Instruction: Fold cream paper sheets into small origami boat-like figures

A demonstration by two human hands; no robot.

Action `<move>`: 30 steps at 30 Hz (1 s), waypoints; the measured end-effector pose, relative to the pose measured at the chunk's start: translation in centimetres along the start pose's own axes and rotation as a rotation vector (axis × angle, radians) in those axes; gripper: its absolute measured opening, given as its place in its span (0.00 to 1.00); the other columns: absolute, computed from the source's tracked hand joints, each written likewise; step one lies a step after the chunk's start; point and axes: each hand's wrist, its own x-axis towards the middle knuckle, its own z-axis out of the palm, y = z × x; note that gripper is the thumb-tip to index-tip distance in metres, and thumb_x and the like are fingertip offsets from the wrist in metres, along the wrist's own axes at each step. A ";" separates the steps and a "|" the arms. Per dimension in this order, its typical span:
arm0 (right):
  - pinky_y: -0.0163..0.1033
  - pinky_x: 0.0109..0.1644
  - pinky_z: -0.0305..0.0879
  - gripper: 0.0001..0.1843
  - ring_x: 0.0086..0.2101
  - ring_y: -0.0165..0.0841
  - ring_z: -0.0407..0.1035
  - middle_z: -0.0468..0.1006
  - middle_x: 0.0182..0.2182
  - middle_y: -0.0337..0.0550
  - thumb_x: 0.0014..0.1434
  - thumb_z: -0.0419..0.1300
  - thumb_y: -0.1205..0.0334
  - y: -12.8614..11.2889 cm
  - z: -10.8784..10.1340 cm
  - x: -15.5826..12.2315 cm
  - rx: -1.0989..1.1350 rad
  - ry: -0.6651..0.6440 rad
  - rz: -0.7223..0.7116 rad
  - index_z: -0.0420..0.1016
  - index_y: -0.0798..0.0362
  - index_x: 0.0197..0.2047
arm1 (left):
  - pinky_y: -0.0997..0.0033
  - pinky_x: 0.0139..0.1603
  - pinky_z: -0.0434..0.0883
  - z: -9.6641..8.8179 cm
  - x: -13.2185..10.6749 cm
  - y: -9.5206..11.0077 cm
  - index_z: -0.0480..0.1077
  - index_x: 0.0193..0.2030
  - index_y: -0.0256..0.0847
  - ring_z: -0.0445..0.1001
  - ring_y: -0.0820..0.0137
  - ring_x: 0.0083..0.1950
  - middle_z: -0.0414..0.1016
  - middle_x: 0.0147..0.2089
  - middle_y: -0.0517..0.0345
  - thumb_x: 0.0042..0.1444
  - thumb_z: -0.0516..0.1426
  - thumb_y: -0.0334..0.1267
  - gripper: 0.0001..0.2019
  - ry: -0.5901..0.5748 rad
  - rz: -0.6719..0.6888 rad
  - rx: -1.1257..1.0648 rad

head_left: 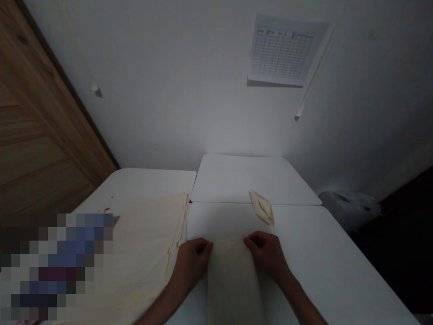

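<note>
Left hand [194, 258] pinches the far left corner of a pale cloth strip [233, 284], thumb and fingertip brought together on the edge. Right hand [269, 253] pinches the far right corner in like manner, no gap seen at the tips. The strip extends between both hands over the white table [338, 266], its near end out of view. A stack of larger cloths [149, 239] lies left of the strip, right edges uneven. A small folded piece [262, 208] lies beyond the right hand, across a table seam. A printed sheet [286, 54] is on the wall [169, 90]; the lower left corner is blurred, contents not determinable
</note>
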 end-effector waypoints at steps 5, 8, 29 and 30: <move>0.37 0.31 0.63 0.09 0.25 0.34 0.70 0.77 0.24 0.39 0.56 0.59 0.56 0.0 -0.2 -0.1 -0.325 0.032 -0.146 0.77 0.50 0.29 | 0.72 0.30 0.63 0.3 0.5 -0.4 0.74 0.24 0.39 0.73 0.66 0.29 0.76 0.25 0.56 0.54 0.52 0.41 0.14 0.003 0.057 0.096; 0.38 0.35 0.66 0.07 0.29 0.34 0.72 0.78 0.31 0.41 0.56 0.60 0.59 0.5 -0.3 -0.1 -0.385 0.060 -0.278 0.76 0.50 0.38 | 0.72 0.30 0.62 0.4 0.4 -0.4 0.73 0.25 0.39 0.72 0.67 0.28 0.76 0.26 0.56 0.56 0.51 0.40 0.14 0.001 0.075 0.138; 0.44 0.50 0.67 0.17 0.42 0.38 0.73 0.77 0.50 0.38 0.53 0.66 0.51 2.4 -3.3 -0.3 -0.484 -0.312 -0.544 0.76 0.44 0.46 | 0.70 0.35 0.66 0.3 0.7 -0.6 0.75 0.29 0.39 0.75 0.65 0.32 0.78 0.30 0.53 0.57 0.51 0.43 0.15 -0.020 0.041 0.109; 0.43 0.48 0.68 0.16 0.42 0.38 0.73 0.77 0.50 0.38 0.53 0.66 0.51 2.4 -3.3 -0.3 -0.495 -0.314 -0.542 0.77 0.44 0.45 | 0.70 0.35 0.66 0.2 0.7 -0.6 0.75 0.29 0.39 0.75 0.65 0.32 0.78 0.31 0.53 0.57 0.51 0.43 0.15 -0.025 0.032 0.103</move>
